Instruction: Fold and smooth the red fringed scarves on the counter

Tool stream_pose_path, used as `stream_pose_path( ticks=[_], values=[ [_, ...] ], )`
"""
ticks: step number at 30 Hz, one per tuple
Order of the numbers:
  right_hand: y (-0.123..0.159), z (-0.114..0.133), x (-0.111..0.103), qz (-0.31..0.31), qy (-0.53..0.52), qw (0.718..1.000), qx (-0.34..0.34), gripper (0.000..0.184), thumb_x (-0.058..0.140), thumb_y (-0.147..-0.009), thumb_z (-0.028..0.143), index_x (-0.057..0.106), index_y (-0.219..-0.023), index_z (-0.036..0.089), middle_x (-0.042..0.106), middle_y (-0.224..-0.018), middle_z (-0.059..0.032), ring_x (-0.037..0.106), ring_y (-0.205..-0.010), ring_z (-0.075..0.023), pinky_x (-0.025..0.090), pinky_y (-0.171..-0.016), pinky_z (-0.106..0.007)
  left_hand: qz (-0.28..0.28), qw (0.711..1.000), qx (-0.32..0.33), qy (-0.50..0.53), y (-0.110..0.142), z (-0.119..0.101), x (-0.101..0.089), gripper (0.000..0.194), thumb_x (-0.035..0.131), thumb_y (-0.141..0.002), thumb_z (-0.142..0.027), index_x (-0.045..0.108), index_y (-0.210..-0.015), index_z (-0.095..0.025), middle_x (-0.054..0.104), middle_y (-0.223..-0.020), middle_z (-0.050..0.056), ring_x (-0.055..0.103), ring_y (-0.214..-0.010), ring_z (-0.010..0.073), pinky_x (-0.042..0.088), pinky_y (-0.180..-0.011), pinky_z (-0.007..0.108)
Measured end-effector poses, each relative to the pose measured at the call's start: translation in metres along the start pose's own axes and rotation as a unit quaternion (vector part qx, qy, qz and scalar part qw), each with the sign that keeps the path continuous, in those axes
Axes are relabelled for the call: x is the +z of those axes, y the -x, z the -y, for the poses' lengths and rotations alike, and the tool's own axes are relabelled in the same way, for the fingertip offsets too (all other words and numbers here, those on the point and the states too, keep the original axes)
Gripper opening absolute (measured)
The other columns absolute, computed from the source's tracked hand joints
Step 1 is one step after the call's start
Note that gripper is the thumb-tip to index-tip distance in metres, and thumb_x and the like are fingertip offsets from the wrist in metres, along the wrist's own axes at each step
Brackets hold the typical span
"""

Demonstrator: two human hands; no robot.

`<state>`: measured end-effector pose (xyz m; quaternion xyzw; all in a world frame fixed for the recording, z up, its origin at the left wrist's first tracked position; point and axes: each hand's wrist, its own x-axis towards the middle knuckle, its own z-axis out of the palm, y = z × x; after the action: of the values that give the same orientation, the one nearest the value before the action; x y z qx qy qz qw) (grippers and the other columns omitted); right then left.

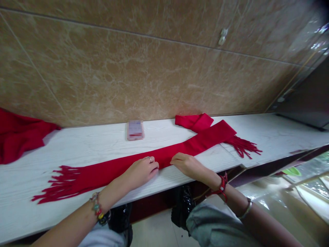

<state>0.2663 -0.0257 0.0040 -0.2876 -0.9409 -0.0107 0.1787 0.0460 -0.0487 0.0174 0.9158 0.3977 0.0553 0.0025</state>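
Note:
A long red scarf (102, 175) lies across the white surface, its fringed end spread out at the left. Toward the right it folds over itself at an angle, and another fringe sticks out there. My left hand (144, 171), with a ring on one finger, is closed at the near edge of the scarf's middle. Just right of it, my right hand (187, 166) pinches the same edge between thumb and fingers. A short stretch of red cloth shows between the two hands. The fingertips of my left hand are partly hidden.
A small pale packet (135, 130), blurred on its face, lies behind the scarf near the tiled wall (128, 68). More red cloth (20, 137) is heaped at the far left. The white shelf (33, 178) ends just before my knees. A dark panel (305, 89) stands at right.

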Motion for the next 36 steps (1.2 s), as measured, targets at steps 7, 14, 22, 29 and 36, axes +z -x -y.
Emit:
stream_pose_path(
  ticks=[7, 14, 22, 29, 36],
  values=[
    [0.000, 0.006, -0.012, 0.048, -0.027, 0.998, 0.022, 0.021, 0.044, -0.084, 0.016, 0.063, -0.093, 0.015, 0.062, -0.095, -0.0076, 0.057, -0.088, -0.0155, 0.048, -0.078, -0.027, -0.039, 0.996, -0.082, -0.014, -0.025, -0.007, 0.016, 0.038, 0.037, -0.087, -0.028, 0.047, -0.122, -0.016, 0.042, -0.132, 0.010, 0.036, -0.122, 0.0249, 0.030, -0.098, 0.042],
    [-0.003, -0.030, -0.007, -0.036, 0.054, 0.984, 0.163, 0.043, 0.037, -0.089, 0.033, 0.043, -0.126, 0.012, 0.038, -0.135, -0.0135, 0.027, -0.127, -0.0252, 0.029, -0.101, -0.046, 0.037, 0.993, -0.114, 0.008, -0.020, -0.009, 0.021, 0.052, 0.028, -0.088, -0.037, 0.030, -0.134, -0.015, 0.023, -0.143, 0.006, 0.014, -0.132, 0.0236, 0.014, -0.105, 0.048],
    [0.023, -0.064, 0.007, 0.089, 0.132, 0.976, 0.149, 0.046, 0.023, -0.092, 0.036, 0.029, -0.135, 0.019, 0.031, -0.139, -0.0122, 0.026, -0.128, -0.0252, 0.025, -0.099, -0.054, 0.058, 0.990, -0.125, -0.002, -0.019, -0.010, 0.016, 0.053, 0.028, -0.087, -0.036, 0.027, -0.135, -0.012, 0.019, -0.142, 0.010, 0.015, -0.132, 0.0239, 0.016, -0.104, 0.050],
    [0.077, -0.124, -0.016, 0.050, 0.260, 0.935, 0.235, 0.043, 0.026, -0.091, 0.031, 0.037, -0.131, 0.020, 0.036, -0.137, -0.0082, 0.026, -0.127, -0.0275, 0.016, -0.100, -0.058, 0.045, 0.990, -0.130, -0.016, -0.018, -0.012, 0.017, 0.052, 0.028, -0.087, -0.033, 0.031, -0.134, -0.010, 0.021, -0.142, 0.011, 0.017, -0.131, 0.0240, 0.018, -0.105, 0.049],
    [0.090, -0.171, -0.054, 0.043, 0.298, 0.903, 0.306, 0.046, 0.021, -0.092, 0.032, 0.031, -0.134, 0.018, 0.029, -0.140, -0.0097, 0.022, -0.129, -0.0286, 0.022, -0.099, -0.055, 0.066, 0.989, -0.132, -0.007, -0.016, -0.010, 0.018, 0.053, 0.027, -0.087, -0.032, 0.026, -0.135, -0.011, 0.018, -0.142, 0.008, 0.018, -0.131, 0.0210, 0.022, -0.105, 0.043]
  ],
)
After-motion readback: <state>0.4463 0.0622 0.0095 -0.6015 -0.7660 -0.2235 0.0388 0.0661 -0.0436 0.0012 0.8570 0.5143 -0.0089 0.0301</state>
